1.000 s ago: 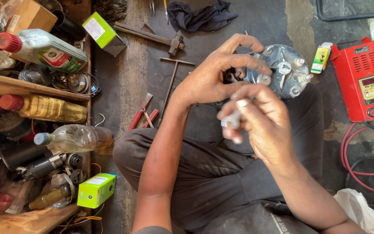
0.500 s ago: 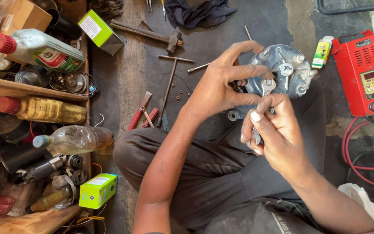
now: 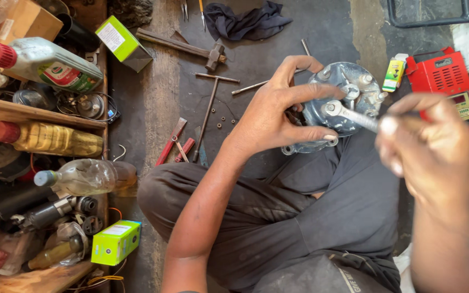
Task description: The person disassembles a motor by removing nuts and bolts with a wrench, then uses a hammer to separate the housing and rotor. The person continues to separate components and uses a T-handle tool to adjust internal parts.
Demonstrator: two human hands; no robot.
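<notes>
Beneath both hands we see our dark trousers (image 3: 299,217), knees bent on the grimy floor (image 3: 153,97). Resting on the raised knee is the round grey metal housing (image 3: 348,103), bolts standing up around its rim; our left hand (image 3: 278,116) is clamped on it, fingers spread over its top edge and thumb curled under its lower edge. Our right hand (image 3: 424,146), blurred, is closed around the handle of a silver wrench (image 3: 348,114), whose ring end sits on a fitting near the housing's middle, just beyond the left fingertips. Past the right hand stands a red meter box (image 3: 454,87), with a small green-and-yellow packet (image 3: 393,75) beside it. Beyond the left hand lie a hammer (image 3: 185,48), a T-handle tool (image 3: 210,108) and a dark rag (image 3: 251,21).
</notes>
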